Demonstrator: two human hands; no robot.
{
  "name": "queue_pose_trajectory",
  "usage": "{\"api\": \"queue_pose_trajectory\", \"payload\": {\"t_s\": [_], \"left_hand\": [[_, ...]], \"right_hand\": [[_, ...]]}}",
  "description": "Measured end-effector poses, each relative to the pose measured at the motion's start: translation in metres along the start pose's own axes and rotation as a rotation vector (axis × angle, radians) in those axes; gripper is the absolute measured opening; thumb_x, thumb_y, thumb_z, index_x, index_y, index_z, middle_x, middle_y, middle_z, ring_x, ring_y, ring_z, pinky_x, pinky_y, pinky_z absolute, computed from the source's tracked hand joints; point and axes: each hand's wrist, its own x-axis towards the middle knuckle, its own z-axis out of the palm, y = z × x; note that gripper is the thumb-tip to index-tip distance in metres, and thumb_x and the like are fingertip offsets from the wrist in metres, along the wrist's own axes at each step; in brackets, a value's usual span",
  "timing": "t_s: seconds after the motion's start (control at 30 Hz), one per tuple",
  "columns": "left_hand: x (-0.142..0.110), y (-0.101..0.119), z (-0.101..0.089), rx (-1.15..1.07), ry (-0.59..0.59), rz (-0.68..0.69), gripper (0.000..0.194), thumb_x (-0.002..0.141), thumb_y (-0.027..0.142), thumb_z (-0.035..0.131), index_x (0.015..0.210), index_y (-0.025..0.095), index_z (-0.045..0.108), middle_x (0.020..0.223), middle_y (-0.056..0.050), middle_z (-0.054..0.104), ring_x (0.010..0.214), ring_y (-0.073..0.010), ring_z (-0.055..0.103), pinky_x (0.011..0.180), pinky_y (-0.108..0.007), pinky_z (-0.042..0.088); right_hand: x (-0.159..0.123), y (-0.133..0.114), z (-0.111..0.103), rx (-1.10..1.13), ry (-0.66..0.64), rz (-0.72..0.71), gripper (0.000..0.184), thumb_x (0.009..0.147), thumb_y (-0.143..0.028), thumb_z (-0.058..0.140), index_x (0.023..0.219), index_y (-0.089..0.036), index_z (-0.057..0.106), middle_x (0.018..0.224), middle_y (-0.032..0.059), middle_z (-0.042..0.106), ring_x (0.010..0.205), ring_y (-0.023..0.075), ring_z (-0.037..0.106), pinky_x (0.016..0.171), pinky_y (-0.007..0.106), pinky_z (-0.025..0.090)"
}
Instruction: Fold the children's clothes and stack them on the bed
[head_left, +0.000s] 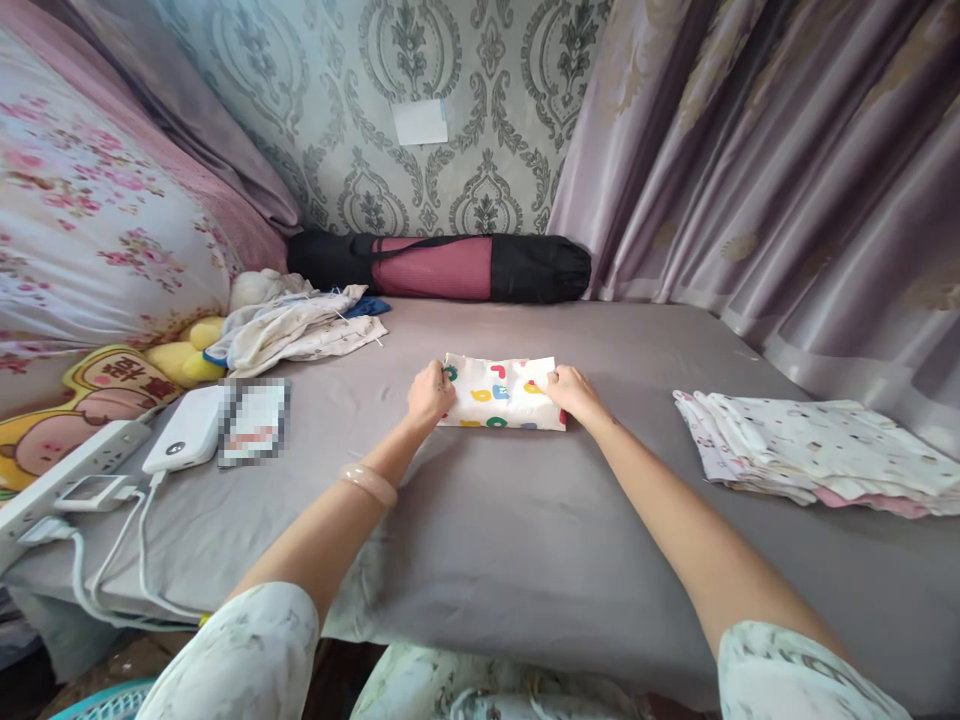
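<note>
A white cloth with a colourful printed pattern is folded into a flat oblong in front of me, over the grey sheet. My left hand is closed on its left end, fingers curled round the edge. On the opposite end, my right hand pinches the cloth near its upper corner. The fabric spans flat between both hands. Whether it rests on the sheet or hangs just above it, I cannot tell.
Folded printed cloths are stacked at right. Crumpled clothes lie back left, near a yellow plush toy. A power strip with cables and a white power bank sit left. A black-and-pink rolled bag lies along the wall.
</note>
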Motion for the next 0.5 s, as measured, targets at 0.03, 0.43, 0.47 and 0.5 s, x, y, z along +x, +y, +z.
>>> {"api": "queue_pose_trajectory", "payload": {"t_s": [0.03, 0.43, 0.47, 0.5], "left_hand": [[0.0, 0.001, 0.0, 0.022, 0.006, 0.015, 0.027, 0.095, 0.026, 0.034, 0.108, 0.024, 0.057, 0.11, -0.011, 0.067, 0.1, -0.0264, 0.064, 0.074, -0.033, 0.047], [0.003, 0.008, 0.01, 0.212, -0.007, 0.064, 0.028, 0.099, 0.027, 0.027, 0.112, 0.019, 0.05, 0.112, -0.015, 0.064, 0.096, -0.0271, 0.067, 0.076, -0.036, 0.048], [0.004, 0.008, 0.011, 0.214, -0.005, 0.056, 0.028, 0.099, 0.028, 0.027, 0.112, 0.018, 0.05, 0.112, -0.015, 0.064, 0.097, -0.0274, 0.067, 0.076, -0.036, 0.049], [0.005, 0.007, 0.012, 0.214, -0.005, 0.051, 0.029, 0.099, 0.028, 0.026, 0.112, 0.018, 0.05, 0.112, -0.016, 0.064, 0.098, -0.0276, 0.066, 0.077, -0.037, 0.049]], "right_hand": [[-0.001, -0.002, 0.002, -0.004, 0.015, 0.012, 0.035, 0.097, -0.032, 0.037, 0.113, -0.016, 0.064, 0.117, 0.0163, 0.067, 0.107, 0.0273, 0.063, 0.076, 0.029, 0.044], [-0.005, -0.01, 0.018, -0.147, 0.087, -0.006, 0.038, 0.102, -0.031, 0.023, 0.119, -0.011, 0.051, 0.107, 0.0214, 0.068, 0.105, 0.0294, 0.065, 0.086, 0.038, 0.045], [-0.005, -0.01, 0.019, -0.151, 0.091, -0.004, 0.038, 0.102, -0.031, 0.023, 0.118, -0.011, 0.052, 0.106, 0.0215, 0.068, 0.105, 0.0292, 0.065, 0.087, 0.038, 0.045], [-0.004, -0.009, 0.02, -0.155, 0.097, -0.001, 0.037, 0.102, -0.03, 0.024, 0.118, -0.011, 0.052, 0.106, 0.0215, 0.069, 0.105, 0.029, 0.065, 0.087, 0.037, 0.045]]}}
